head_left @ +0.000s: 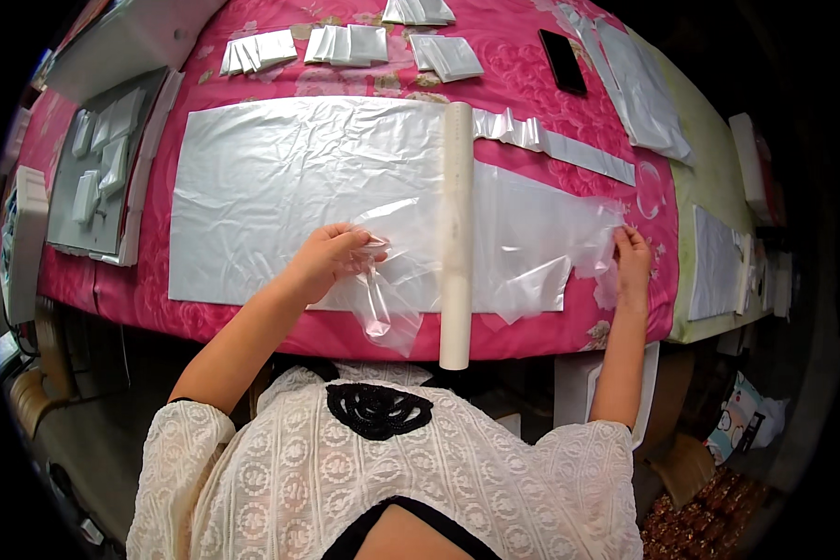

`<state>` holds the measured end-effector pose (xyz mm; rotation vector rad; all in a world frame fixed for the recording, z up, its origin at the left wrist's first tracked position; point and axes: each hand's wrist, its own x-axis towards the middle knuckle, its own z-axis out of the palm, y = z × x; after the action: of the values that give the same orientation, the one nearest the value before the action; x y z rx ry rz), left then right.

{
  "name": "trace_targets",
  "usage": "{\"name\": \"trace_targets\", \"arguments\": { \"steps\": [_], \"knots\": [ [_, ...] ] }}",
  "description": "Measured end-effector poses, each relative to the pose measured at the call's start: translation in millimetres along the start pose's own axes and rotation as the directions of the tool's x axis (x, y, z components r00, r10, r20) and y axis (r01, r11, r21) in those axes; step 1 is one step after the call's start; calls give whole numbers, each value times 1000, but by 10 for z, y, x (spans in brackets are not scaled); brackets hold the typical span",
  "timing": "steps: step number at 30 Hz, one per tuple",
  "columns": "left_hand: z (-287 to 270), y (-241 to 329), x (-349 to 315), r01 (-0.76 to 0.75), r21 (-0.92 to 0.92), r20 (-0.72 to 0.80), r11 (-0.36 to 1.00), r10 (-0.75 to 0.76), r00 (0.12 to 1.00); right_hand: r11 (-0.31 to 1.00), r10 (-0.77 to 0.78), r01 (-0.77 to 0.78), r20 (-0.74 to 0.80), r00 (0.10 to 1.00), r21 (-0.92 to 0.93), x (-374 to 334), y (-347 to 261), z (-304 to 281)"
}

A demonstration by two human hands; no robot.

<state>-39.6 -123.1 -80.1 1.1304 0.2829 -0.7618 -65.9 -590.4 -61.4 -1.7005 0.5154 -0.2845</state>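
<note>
My left hand (334, 254) is closed, pinching the gathered edge of a thin transparent plastic sheet (523, 224). At the right, the fingertips of my right hand (633, 250) pinch the far corner of similar film. The film spreads between both hands; whether it is one piece cannot be told where a long off-white tube (455, 233) crosses it. The tube lies front to back, its near end jutting past the table edge. Underneath is a large flat silvery-white plastic sheet (252, 196). A crinkled silvery strip (588, 159) extends right from the tube.
Folded silvery packets (347, 45) lie in several stacks along the back of the pink floral cloth (131, 280). A black phone (562, 62) rests at the back right, beside folded plastic sheets (639, 93). On the left, a grey tray (84, 224) carries more small packets.
</note>
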Motion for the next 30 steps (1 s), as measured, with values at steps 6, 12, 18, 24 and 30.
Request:
{"name": "trace_targets", "arguments": {
  "steps": [6,12,18,24,30],
  "knots": [
    [-214,92,-87,17,15,79,1000,-18,997,690,-629,226,-415,657,-688,-157,-366,-303],
    [-886,341,-290,9,124,68,992,-17,998,615,-71,417,480,874,-670,-1780,-572,1350],
    [-1679,791,-704,173,475,-306,863,-22,952,587,284,260,496,820,-766,-1999,-349,1533],
    [-1008,883,-587,-82,988,154,-130,854,498,647,297,219,506,810,-730,-1991,-355,1519],
    [369,-35,121,-539,829,512,-147,584,629,649,344,189,506,791,-737,-1985,-350,1531]
  ]
}}
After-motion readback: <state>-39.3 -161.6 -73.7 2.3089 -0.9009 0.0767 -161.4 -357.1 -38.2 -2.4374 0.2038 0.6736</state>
